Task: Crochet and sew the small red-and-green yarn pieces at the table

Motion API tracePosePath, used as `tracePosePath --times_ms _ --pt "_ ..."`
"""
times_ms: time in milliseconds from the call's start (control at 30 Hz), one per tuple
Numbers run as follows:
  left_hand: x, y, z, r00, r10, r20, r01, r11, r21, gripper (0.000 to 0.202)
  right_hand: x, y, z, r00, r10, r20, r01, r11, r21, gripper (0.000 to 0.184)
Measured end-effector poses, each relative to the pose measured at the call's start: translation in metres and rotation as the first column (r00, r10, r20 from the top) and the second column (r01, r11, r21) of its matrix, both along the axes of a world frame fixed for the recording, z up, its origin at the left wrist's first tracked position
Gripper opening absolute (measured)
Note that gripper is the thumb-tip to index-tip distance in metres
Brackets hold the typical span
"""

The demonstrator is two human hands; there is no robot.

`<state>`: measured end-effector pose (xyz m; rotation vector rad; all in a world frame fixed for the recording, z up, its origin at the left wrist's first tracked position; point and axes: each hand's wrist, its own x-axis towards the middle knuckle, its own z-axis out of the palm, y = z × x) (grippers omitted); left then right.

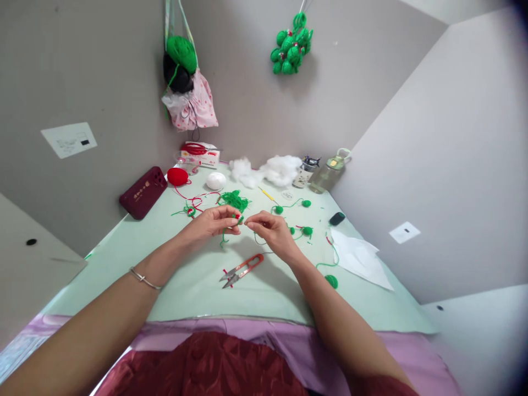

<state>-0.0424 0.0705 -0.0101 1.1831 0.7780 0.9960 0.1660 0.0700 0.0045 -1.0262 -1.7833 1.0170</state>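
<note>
My left hand (220,220) pinches a small crocheted piece (238,218) in green, red and white between thumb and fingertips. A green yarn tail (224,237) dangles below it. Close by on the right, my right hand (270,231) is closed in a pinch, its fingertips just short of the piece. What those fingers hold is too small to make out. A thin dark thread (259,241) curves beneath the right hand. Under both hands, thread snips (241,270) with orange handles lie on the table, with red yarn scraps at their blades.
Behind my hands lie a green yarn tangle (234,201), a red yarn ball (177,176), white stuffing (280,169) and a yellow-handled hook (267,194). Small green balls (307,231) and white paper (358,256) are to the right. A bottle (329,171) stands at the back; a maroon phone (143,192) leans left.
</note>
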Motion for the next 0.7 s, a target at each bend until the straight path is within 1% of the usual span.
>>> tracePosePath --times_ms 100,200,333,467,567,600,700 --pt "0.000 -0.001 0.003 0.999 -0.013 0.037 0.013 1.000 0.001 0.029 0.000 0.000 0.000 0.999 0.011 -0.048 -0.013 1.000 -0.028 0.020" --pt "0.001 -0.001 0.002 0.999 -0.026 0.027 0.026 1.000 0.013 0.027 0.000 0.001 -0.001 0.997 0.018 -0.076 -0.022 0.998 -0.064 0.022" --pt "0.006 0.001 -0.007 0.999 -0.034 -0.023 0.035 0.998 0.048 0.024 -0.003 0.003 -0.007 0.995 0.004 -0.098 -0.018 0.990 -0.142 0.024" --pt "0.009 0.004 -0.015 0.998 0.032 -0.053 -0.028 0.998 0.061 0.025 -0.007 0.003 -0.012 0.989 -0.025 -0.144 -0.002 0.983 -0.184 0.022" --pt "0.008 0.006 -0.018 0.994 0.046 -0.099 -0.040 0.997 0.067 0.027 -0.010 0.001 -0.013 0.986 -0.006 -0.167 -0.022 0.986 -0.162 0.019" --pt "0.008 0.006 -0.019 0.992 0.038 -0.124 -0.029 0.997 0.076 0.027 -0.010 0.000 -0.013 0.991 -0.005 -0.137 -0.014 0.991 -0.137 0.017" --pt "0.008 0.006 -0.023 0.980 0.018 -0.200 0.002 0.995 0.098 0.023 -0.009 -0.003 -0.015 0.999 -0.034 0.040 0.035 0.999 -0.026 0.010"
